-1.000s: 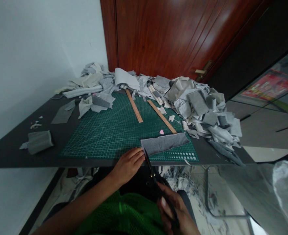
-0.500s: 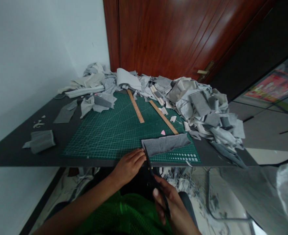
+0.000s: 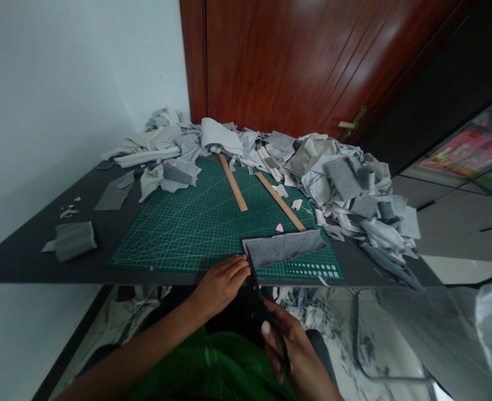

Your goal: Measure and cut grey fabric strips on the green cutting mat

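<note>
Right hand (image 3: 293,348) grips black scissors (image 3: 258,291); left hand (image 3: 224,282) pinches the gray cloth (image 3: 285,247) beside the blades

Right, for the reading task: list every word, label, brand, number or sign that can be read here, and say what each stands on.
No text can be read for certain.
Red panel behind the glass: pale marks, too blurred to read.
Cutting mat: grid, circles and squares; any numbers are too small.
Left ruler and right ruler: any markings too small.
Scissors and gray cloth: no lettering visible.
</note>
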Demonstrator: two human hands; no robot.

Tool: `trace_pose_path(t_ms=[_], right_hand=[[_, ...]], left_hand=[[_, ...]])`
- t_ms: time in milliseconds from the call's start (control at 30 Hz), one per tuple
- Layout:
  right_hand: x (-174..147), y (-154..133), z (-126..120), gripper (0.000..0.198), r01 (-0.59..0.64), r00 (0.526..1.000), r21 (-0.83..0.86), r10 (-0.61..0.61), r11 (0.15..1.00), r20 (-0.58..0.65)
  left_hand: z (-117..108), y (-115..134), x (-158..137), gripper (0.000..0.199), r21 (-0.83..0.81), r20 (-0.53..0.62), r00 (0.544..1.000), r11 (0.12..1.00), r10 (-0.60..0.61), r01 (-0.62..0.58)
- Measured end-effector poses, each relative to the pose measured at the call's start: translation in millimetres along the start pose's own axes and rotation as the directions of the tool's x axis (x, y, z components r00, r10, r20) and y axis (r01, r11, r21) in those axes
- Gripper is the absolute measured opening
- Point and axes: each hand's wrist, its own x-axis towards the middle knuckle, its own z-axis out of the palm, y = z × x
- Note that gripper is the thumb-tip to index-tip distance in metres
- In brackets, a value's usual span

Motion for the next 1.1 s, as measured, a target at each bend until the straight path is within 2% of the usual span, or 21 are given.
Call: trace_pose_path(t_ms=[167,467,633,867,1100], right_hand=[[3.0,1.9,-3.6,0.091,0.008,1.000,-0.008,-0.007,1.000,0.021],[-1.3,4.8,-5.6,0.087,0.009,0.998,-0.017,-0.010,1.000,-0.063],[-0.4,4.2,-6.7,0.087,0.009,1.000,-0.023,-0.010,1.000,-0.018],[0.6,0.7,-3.8,0.087,0.034,0.999,-0.055,-0.035,0.998,-0.009],[2.9,-3.1,-1.6,0.088,0.056,0.997,-0.089,-0.051,0.995,0.055]], left_hand=[[2.0,-1.9,-2.9,0.035,-0.012,0.008,1.000,1.000,-0.010,0.010],[1.7,-1.1,-2.5,0.035,-0.030,0.000,1.000,0.999,-0.023,0.023],[2.5,-1.5,-3.5,0.036,-0.033,0.025,0.999,0.999,-0.025,0.026],[2.5,-2.8,-2.6,0.036,-0.021,-0.025,1.000,1.000,-0.002,0.001],[1.6,-2.8,-2.5,0.035,-0.014,-0.027,1.000,1.000,0.007,-0.008]])
